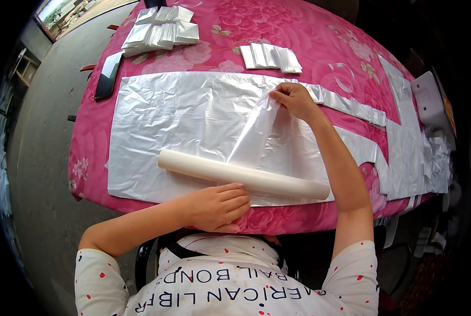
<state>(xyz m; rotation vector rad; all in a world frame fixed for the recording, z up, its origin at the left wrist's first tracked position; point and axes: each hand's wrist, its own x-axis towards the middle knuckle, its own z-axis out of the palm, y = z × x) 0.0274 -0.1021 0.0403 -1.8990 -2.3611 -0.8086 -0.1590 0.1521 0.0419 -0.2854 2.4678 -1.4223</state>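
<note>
A white roll of thin plastic film (246,176) lies across the near side of a table covered in pink flowered cloth (309,37). My left hand (217,206) presses on the roll's near side and holds it down. My right hand (293,99) pinches the loose end of the clear film (254,134) and has it pulled away from the roll toward the far side. Under both lies a large flat white plastic sheet (177,116).
Folded white plastic pieces are stacked at the far left (162,31) and far middle (271,57). Long plastic strips (399,131) trail to the right, beside a white device (430,100). A dark flat object (108,76) lies at the table's left edge. Grey floor on the left.
</note>
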